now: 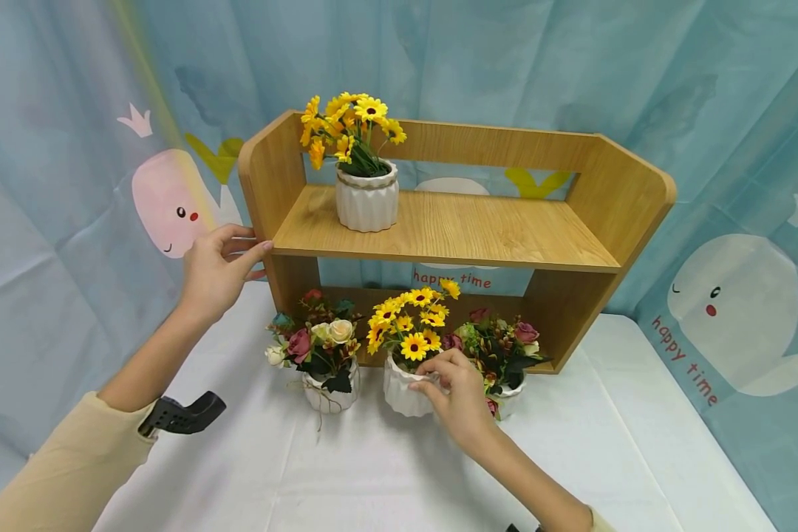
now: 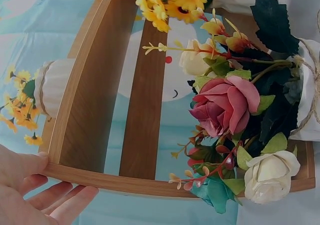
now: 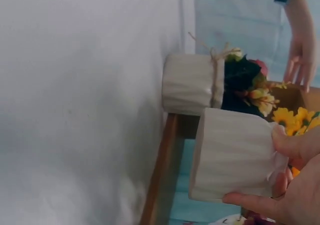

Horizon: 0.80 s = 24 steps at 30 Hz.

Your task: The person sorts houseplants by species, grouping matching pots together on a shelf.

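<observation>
Sunflower pot [image 1: 401, 390] on white tablecloth [image 1: 372, 473]

Her left hand [image 1: 218, 272] is raised on an outstretched arm in a beige sleeve, fingers straight and together, pointing right. The right hand [image 1: 454, 397] reaches forward lower down, fingers and thumb curled in a grasp.

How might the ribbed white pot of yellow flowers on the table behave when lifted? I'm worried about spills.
The ribbed pot looks like glazed ceramic, so probably stiff, breakable and somewhat slick. The tall yellow flowers rise well above its rim, so it may be top-heavy if tilted. The right hand grips its rim and wall, which should steady it.
</observation>
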Each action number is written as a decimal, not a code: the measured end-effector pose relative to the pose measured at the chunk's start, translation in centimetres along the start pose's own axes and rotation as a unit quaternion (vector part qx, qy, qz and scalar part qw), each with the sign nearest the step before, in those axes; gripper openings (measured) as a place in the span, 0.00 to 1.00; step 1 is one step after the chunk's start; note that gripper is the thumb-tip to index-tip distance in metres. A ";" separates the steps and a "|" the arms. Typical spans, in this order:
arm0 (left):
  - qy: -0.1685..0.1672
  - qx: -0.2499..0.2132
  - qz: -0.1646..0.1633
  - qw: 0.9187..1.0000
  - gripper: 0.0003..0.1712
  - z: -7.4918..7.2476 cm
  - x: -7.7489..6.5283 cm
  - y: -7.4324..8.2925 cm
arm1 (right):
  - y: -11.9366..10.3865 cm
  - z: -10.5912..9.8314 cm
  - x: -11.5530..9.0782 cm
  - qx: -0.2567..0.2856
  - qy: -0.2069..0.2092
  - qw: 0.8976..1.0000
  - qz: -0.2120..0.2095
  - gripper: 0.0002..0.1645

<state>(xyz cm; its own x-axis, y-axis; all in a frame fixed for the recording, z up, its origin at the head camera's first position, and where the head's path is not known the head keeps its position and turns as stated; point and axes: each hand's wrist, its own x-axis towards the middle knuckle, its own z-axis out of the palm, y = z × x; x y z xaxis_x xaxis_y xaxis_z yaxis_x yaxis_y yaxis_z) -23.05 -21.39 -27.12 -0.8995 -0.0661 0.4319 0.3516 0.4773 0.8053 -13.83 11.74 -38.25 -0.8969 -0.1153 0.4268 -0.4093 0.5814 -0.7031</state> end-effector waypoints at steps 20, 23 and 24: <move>0.002 -0.002 0.004 1.000 0.22 0.0 0.0 0.0 | -1.9 -3.7 2.2 -0.038 -0.006 0.998 -0.058 0.06; 0.002 -0.003 0.005 1.000 0.22 0.0 0.0 0.0 | -2.3 -4.3 2.6 -0.040 -0.008 0.997 -0.063 0.07; 0.002 -0.003 0.005 1.000 0.22 0.0 0.0 0.0 | -2.4 -4.5 2.7 -0.041 -0.009 0.997 -0.066 0.07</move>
<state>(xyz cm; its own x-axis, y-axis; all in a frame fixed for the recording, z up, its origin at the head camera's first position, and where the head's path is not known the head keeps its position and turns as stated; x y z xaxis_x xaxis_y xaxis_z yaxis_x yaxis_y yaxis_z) -23.03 -21.40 -27.11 -0.8946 -0.0654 0.4421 0.3623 0.4728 0.8032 -14.53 13.65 -32.88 -0.8392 -0.2086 0.5022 -0.5095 0.6242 -0.5922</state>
